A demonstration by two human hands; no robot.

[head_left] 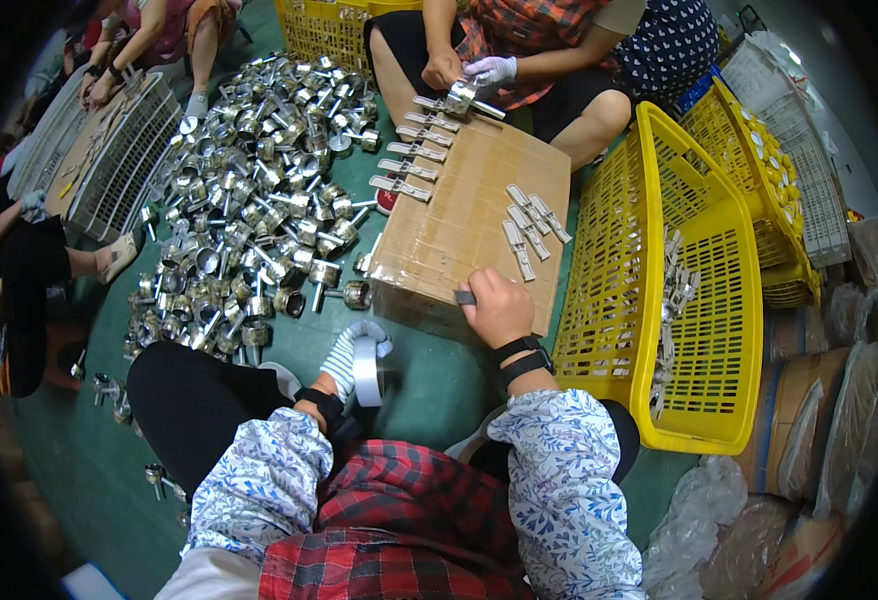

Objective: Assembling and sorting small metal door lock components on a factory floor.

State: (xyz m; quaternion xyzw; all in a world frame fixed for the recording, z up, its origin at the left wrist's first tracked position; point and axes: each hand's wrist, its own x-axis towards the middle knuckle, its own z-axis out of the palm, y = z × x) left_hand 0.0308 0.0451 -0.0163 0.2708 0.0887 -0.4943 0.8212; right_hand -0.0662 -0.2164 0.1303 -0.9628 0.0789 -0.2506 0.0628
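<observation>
My left hand point(352, 350), in a striped glove, is closed round a light-grey ring-shaped piece point(368, 372) that looks like a roll of tape, held low before the box. Bare, my right hand point(500, 304) rests at the near edge of a brown cardboard box point(479, 190), pinching a small dark-grey flat piece point(466, 297). On the box top lie several pale clip-like pieces point(526, 227) at right. More pale pieces point(404, 187) line its left edge, jutting out. Across the box, a co-worker's gloved hand point(491, 70) and bare hand hold a metal cup with a handle point(461, 97).
A big pile of shiny metal cups with handles point(249, 200) covers the green floor at left. Right of the box stands a yellow basket point(699, 400) with pale pieces inside. Behind it are yellow crates point(749, 150); plastic bags point(699, 510) lie lower right. Other people sit at upper left.
</observation>
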